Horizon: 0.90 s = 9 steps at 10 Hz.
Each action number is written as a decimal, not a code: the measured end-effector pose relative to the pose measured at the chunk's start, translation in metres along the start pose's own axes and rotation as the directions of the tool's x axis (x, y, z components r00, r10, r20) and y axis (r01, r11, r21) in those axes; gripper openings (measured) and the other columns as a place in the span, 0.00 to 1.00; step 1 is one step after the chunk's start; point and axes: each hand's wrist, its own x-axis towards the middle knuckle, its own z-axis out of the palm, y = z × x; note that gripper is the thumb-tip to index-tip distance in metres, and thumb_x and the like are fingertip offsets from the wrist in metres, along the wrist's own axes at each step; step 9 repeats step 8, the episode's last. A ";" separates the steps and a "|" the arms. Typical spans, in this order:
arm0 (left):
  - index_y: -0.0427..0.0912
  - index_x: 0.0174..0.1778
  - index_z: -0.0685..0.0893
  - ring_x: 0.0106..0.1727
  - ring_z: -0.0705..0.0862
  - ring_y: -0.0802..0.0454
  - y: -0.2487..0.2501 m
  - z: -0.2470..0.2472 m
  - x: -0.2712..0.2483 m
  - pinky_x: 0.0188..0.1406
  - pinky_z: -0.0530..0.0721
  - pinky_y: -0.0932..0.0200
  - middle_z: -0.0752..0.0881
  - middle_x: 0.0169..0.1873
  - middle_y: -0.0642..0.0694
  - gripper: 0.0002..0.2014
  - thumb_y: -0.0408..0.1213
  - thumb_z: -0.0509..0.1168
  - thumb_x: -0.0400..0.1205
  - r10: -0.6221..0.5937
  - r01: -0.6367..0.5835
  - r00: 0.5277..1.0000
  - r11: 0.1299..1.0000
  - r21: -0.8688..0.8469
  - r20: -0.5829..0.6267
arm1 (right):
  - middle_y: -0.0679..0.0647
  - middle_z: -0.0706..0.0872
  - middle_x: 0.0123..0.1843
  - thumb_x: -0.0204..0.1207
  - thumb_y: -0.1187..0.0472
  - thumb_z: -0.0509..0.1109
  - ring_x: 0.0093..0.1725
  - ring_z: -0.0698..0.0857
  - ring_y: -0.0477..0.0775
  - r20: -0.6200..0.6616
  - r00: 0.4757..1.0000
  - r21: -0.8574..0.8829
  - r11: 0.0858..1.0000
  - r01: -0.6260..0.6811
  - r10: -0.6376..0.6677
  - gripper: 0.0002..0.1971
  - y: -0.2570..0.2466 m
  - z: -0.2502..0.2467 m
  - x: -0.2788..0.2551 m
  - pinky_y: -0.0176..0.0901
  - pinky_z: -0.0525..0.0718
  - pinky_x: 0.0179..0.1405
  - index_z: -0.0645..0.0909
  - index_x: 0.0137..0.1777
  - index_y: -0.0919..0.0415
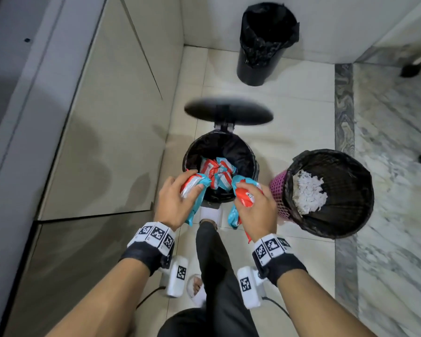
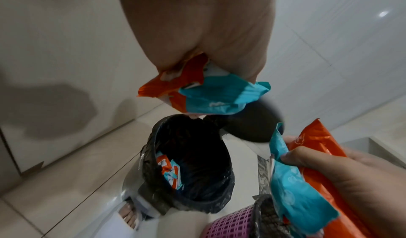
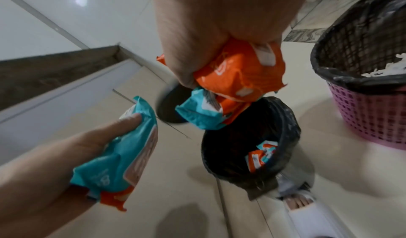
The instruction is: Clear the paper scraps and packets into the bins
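Note:
A black pedal bin (image 1: 195, 152) stands on the floor with its lid (image 1: 229, 113) raised; several orange and teal packets (image 1: 218, 172) lie inside it. My left hand (image 1: 178, 198) grips orange and teal packets (image 1: 192, 188) at the bin's near left rim. My right hand (image 1: 255, 210) grips more such packets (image 1: 243, 198) at the near right rim. In the left wrist view the held packets (image 2: 204, 92) hang above the bin's mouth (image 2: 197, 155). In the right wrist view the right hand's packets (image 3: 230, 85) hang above the bin (image 3: 248, 137).
A pink basket (image 1: 277, 190) lined with a black bag stands right of the pedal bin and holds white paper scraps (image 1: 309, 190). Another black lined bin (image 1: 263, 45) stands by the far wall. A foot in a white slipper (image 1: 210, 214) presses the pedal. A wall runs on the left.

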 end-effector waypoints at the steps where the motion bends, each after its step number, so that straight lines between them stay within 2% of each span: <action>1: 0.61 0.65 0.79 0.52 0.80 0.55 -0.019 0.012 0.001 0.57 0.77 0.60 0.81 0.51 0.49 0.19 0.54 0.67 0.78 -0.052 0.052 0.998 0.999 0.009 0.022 | 0.47 0.79 0.58 0.69 0.56 0.77 0.53 0.81 0.49 0.076 0.996 -0.021 0.999 -0.048 0.050 0.17 0.012 0.018 -0.004 0.46 0.85 0.54 0.84 0.56 0.40; 2: 0.60 0.64 0.80 0.52 0.80 0.55 -0.029 0.022 0.006 0.58 0.74 0.62 0.81 0.52 0.47 0.18 0.53 0.68 0.77 -0.088 0.087 0.996 0.996 0.014 0.029 | 0.47 0.78 0.59 0.69 0.56 0.76 0.53 0.80 0.48 0.095 0.992 -0.030 0.996 -0.084 0.087 0.16 0.018 0.030 0.003 0.42 0.82 0.52 0.84 0.57 0.41; 3: 0.58 0.65 0.80 0.54 0.80 0.52 -0.039 0.042 0.030 0.57 0.73 0.62 0.81 0.55 0.46 0.19 0.52 0.68 0.78 -0.118 0.118 0.993 0.993 -0.006 0.018 | 0.47 0.79 0.61 0.69 0.56 0.75 0.55 0.81 0.50 0.066 0.989 -0.010 0.991 -0.134 0.134 0.17 0.023 0.053 0.031 0.37 0.76 0.51 0.85 0.57 0.41; 5: 0.53 0.72 0.75 0.61 0.80 0.44 -0.047 0.094 0.091 0.59 0.70 0.65 0.79 0.62 0.39 0.23 0.47 0.66 0.80 -0.090 0.090 0.996 0.996 -0.012 -0.016 | 0.49 0.81 0.61 0.69 0.55 0.75 0.56 0.83 0.51 -0.006 0.989 0.017 0.989 -0.150 0.150 0.16 0.039 0.099 0.091 0.37 0.76 0.52 0.85 0.57 0.41; 6: 0.52 0.74 0.73 0.63 0.78 0.43 -0.053 0.115 0.116 0.59 0.70 0.62 0.76 0.63 0.39 0.24 0.47 0.65 0.81 -0.092 0.092 0.995 0.996 -0.006 -0.033 | 0.49 0.81 0.61 0.69 0.55 0.75 0.55 0.83 0.51 -0.042 0.990 0.008 0.991 -0.132 0.132 0.16 0.048 0.113 0.116 0.35 0.76 0.47 0.85 0.57 0.41; 7: 0.53 0.77 0.69 0.65 0.76 0.41 -0.061 0.134 0.140 0.63 0.70 0.59 0.74 0.64 0.38 0.27 0.46 0.64 0.81 -0.063 0.065 0.998 0.996 0.067 -0.030 | 0.53 0.78 0.63 0.68 0.56 0.75 0.57 0.83 0.57 -0.052 0.996 -0.006 0.997 -0.079 0.078 0.19 0.061 0.131 0.139 0.42 0.82 0.51 0.83 0.60 0.42; 8: 0.54 0.79 0.67 0.66 0.75 0.39 -0.071 0.144 0.149 0.67 0.71 0.52 0.73 0.65 0.36 0.29 0.45 0.64 0.80 -0.030 0.030 1.000 0.994 0.109 0.002 | 0.54 0.73 0.70 0.67 0.55 0.74 0.64 0.78 0.61 -0.027 0.998 -0.044 0.997 -0.066 0.064 0.27 0.071 0.140 0.146 0.53 0.82 0.60 0.77 0.68 0.43; 9: 0.54 0.79 0.67 0.66 0.75 0.39 -0.071 0.144 0.149 0.67 0.71 0.52 0.73 0.65 0.36 0.29 0.45 0.64 0.80 -0.030 0.030 1.000 0.994 0.109 0.002 | 0.54 0.73 0.70 0.67 0.55 0.74 0.64 0.78 0.61 -0.027 0.998 -0.044 0.997 -0.066 0.064 0.27 0.071 0.140 0.146 0.53 0.82 0.60 0.77 0.68 0.43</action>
